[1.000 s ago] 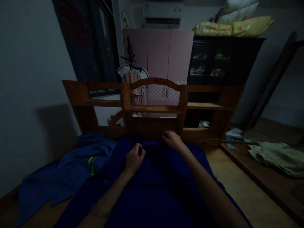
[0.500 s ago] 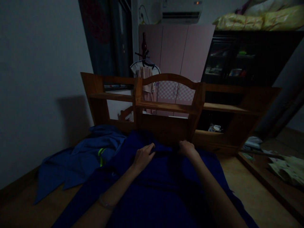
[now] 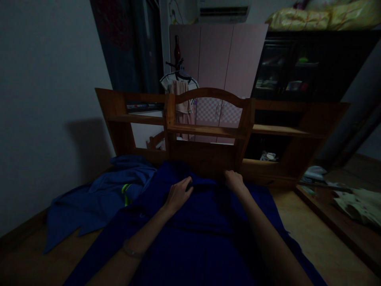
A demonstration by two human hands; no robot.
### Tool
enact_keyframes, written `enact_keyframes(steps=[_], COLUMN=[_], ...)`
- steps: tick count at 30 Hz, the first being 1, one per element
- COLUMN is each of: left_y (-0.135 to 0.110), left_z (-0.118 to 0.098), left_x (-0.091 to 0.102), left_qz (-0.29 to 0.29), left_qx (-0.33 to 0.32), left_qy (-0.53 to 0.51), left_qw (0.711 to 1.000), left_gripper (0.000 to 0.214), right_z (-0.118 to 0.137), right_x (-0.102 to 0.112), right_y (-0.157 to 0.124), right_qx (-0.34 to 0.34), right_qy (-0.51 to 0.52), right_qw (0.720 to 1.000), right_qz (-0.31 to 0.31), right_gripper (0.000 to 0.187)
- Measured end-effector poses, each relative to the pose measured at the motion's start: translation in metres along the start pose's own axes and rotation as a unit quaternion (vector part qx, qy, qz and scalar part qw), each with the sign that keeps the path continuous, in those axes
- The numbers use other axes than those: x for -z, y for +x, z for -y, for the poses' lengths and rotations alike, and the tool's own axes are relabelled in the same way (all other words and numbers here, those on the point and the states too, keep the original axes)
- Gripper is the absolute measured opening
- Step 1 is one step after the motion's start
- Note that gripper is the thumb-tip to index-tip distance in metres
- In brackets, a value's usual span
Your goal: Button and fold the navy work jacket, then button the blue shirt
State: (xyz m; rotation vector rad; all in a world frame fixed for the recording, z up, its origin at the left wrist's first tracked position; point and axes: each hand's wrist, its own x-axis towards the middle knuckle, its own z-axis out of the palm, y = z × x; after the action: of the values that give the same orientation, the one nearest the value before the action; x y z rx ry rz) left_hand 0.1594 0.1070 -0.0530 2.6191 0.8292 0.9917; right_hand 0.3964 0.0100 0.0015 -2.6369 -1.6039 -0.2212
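A dark blue garment (image 3: 202, 234) lies spread flat on the wooden surface in front of me. My left hand (image 3: 177, 194) rests on its far edge with the fingers stretched out flat on the cloth. My right hand (image 3: 234, 180) lies a little to the right on the same edge, just below the wooden shelf unit (image 3: 208, 131); its fingers curl down onto the cloth and I cannot make out whether they pinch it. Both forearms reach across the garment.
A second blue garment with a yellow-green reflective stripe (image 3: 98, 198) lies crumpled to the left by the wall. Pale cloth (image 3: 357, 204) lies on the floor at right. Behind the shelf unit stand a pink wardrobe (image 3: 220, 59) and a dark cabinet (image 3: 300, 67).
My left hand has gone from a closed pinch on the fabric to lying flat with fingers out. Both hands stay on the garment's far edge; the camera has shifted left and down slightly.
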Motion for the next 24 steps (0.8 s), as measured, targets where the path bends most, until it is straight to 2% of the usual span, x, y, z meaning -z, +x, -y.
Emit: enact_keyframes(steps=[3, 7, 9, 11, 14, 16, 20, 22, 24], left_y=[0.001, 0.003, 0.005, 0.005, 0.006, 0.006, 0.007, 0.007, 0.007], left_z=[0.002, 0.008, 0.012, 0.014, 0.017, 0.018, 0.019, 0.019, 0.02], left_x=[-0.002, -0.006, -0.008, -0.01, -0.01, -0.01, -0.01, -0.01, -0.01], left_qz=[-0.014, -0.041, -0.047, -0.049, -0.052, -0.052, -0.052, -0.055, -0.063], left_qx=[0.023, 0.079, 0.09, 0.089, 0.082, 0.076, 0.059, 0.057, 0.065], left_qy=[-0.006, -0.041, -0.057, -0.062, -0.066, -0.066, -0.068, -0.072, -0.076], left_qw=[1.0, 0.995, 0.993, 0.993, 0.993, 0.994, 0.995, 0.994, 0.993], left_gripper=[0.008, 0.004, 0.003, 0.005, 0.008, 0.008, 0.007, 0.007, 0.007], right_z=[-0.01, -0.036, -0.049, -0.058, -0.062, -0.06, -0.056, -0.056, -0.058], right_x=[0.012, 0.043, 0.056, 0.063, 0.062, 0.056, 0.044, 0.04, 0.041], right_y=[-0.001, -0.001, -0.002, -0.002, -0.002, -0.002, 0.001, 0.002, 0.002], right_qx=[-0.024, -0.073, -0.064, -0.025, 0.033, 0.055, 0.082, 0.092, 0.091], right_qy=[-0.007, -0.005, 0.013, 0.039, 0.07, 0.089, 0.123, 0.129, 0.128], right_qw=[0.999, 0.994, 0.996, 0.999, 0.995, 0.991, 0.987, 0.985, 0.986], right_qz=[-0.028, -0.079, -0.064, -0.016, 0.058, 0.083, 0.07, 0.062, 0.05], right_gripper=[0.022, 0.031, 0.03, 0.022, 0.01, 0.012, 0.042, 0.04, 0.027])
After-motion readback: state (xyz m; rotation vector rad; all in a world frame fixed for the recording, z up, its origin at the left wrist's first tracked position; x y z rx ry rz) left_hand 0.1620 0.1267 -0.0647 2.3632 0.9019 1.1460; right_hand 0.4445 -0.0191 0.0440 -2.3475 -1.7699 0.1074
